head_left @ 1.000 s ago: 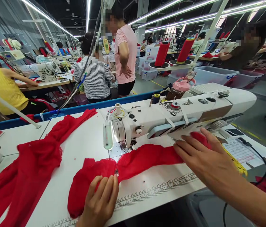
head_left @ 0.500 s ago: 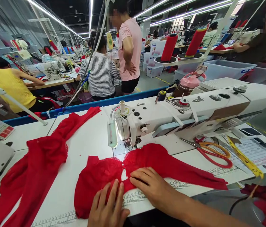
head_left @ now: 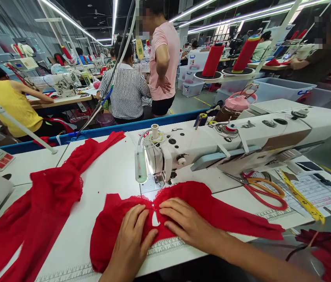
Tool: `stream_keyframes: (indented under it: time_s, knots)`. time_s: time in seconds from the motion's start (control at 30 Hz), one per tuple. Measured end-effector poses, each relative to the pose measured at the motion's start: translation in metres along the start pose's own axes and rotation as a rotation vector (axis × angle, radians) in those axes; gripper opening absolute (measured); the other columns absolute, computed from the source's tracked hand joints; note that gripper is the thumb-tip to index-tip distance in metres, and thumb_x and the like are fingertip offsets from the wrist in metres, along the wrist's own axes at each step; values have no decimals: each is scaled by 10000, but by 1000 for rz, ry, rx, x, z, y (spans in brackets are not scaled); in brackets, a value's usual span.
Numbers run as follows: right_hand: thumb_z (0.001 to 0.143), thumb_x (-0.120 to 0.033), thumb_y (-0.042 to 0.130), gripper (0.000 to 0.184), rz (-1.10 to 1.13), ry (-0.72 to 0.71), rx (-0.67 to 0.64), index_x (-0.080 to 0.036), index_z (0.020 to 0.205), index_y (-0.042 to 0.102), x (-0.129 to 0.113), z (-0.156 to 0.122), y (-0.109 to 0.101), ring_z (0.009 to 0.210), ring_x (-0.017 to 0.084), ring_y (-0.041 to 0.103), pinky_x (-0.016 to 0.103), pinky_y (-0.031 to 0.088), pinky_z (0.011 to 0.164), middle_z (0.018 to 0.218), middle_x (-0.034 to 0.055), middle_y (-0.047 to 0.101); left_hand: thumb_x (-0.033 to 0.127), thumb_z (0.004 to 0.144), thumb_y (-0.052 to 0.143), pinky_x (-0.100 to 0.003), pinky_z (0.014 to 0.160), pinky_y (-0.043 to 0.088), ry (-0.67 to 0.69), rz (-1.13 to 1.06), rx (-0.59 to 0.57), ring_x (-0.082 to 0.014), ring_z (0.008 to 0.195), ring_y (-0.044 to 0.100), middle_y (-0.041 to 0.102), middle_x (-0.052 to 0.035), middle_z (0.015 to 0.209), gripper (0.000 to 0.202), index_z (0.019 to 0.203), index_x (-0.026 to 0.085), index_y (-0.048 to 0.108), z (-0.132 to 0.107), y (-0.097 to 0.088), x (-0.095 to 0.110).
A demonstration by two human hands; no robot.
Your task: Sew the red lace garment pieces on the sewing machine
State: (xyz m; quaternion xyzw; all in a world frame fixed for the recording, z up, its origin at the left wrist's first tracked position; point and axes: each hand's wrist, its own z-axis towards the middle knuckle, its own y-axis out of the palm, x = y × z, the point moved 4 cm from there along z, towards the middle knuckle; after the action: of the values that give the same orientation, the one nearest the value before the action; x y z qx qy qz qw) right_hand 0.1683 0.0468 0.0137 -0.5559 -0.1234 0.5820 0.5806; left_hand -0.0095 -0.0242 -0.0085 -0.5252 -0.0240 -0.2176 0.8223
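Observation:
A red lace garment piece lies spread on the white sewing table, just in front of the needle of the white sewing machine. My left hand lies flat on its left half, fingers stretched toward the middle seam. My right hand lies flat on its right half, fingers pointing left, close to the left hand's fingertips. Neither hand grips anything.
A pile of red lace pieces trails over the table's left side. Red-handled scissors and a yellow tape measure lie right of the machine. Red thread cones stand behind. Other people work at tables beyond.
My right hand came from beside the machine arm on the right down onto the fabric's middle. Both hands then slid forward a little on the lace, toward the needle.

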Motion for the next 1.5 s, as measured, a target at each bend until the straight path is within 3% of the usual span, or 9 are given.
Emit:
stream_keyframes:
  time_s: [0.23,0.37,0.47,0.57,0.7,0.97,1.2,1.4,1.5]
  knots:
    - [908,-197,671,600,-277,84,-65,-111,1448,424,11,17,-7,1312,310,450,548,328,1127,1411,179,528,349,911,642,-555,1036,487,-38,64,-27,-352,1331,487,530,-186,1417,600,1442,159,438,8,-5,-6]
    - [890,-188,676,197,-277,130,-138,-148,1077,630,12,34,-16,968,234,565,460,425,989,982,70,647,458,770,783,-689,1077,363,1,89,-117,-436,1369,429,509,-232,1438,999,1545,123,248,33,-11,-15]
    - [883,-59,545,124,-251,15,-95,-169,842,584,-3,25,-24,841,185,515,304,449,755,886,47,584,354,845,714,-698,1064,362,6,-14,-169,-293,993,668,697,-95,1064,648,1406,164,450,36,-15,-14]
    - [899,-22,435,218,-330,-228,76,-171,815,571,-26,0,-29,686,166,458,290,358,587,769,29,539,113,899,565,-663,1090,335,172,44,55,-160,692,612,633,18,722,157,1013,171,655,22,-29,5]
    - [898,-65,466,185,-462,-391,235,-150,846,622,-41,-28,-20,530,155,402,318,273,497,591,-13,472,17,904,558,-570,1163,261,417,264,331,-121,696,617,629,22,646,189,905,121,715,-3,-42,38]
    - [836,-95,544,132,-479,-467,290,-106,839,676,-44,-34,-12,470,140,433,324,254,442,548,-12,498,-12,928,533,-522,1212,171,413,270,236,-98,689,645,653,56,627,262,862,148,730,-10,-41,43]
    - [866,-144,590,252,-507,-444,223,-64,1086,683,-43,-29,-11,497,144,489,307,319,452,592,-12,537,59,994,463,-507,1197,224,414,206,387,-91,630,637,632,56,576,339,781,150,711,-11,-40,43]
    - [863,-96,525,218,-475,-475,258,-52,989,697,-43,-30,-6,510,147,501,315,316,438,608,25,583,216,986,565,-532,1168,263,376,230,355,-116,654,640,610,55,587,177,872,189,699,-19,-35,39]
    - [863,-88,502,233,-464,-486,268,-51,976,702,-43,-30,-8,510,149,503,316,323,438,607,33,592,232,987,563,-527,1139,312,335,204,483,-120,615,625,582,62,544,177,863,200,684,-22,-29,36]
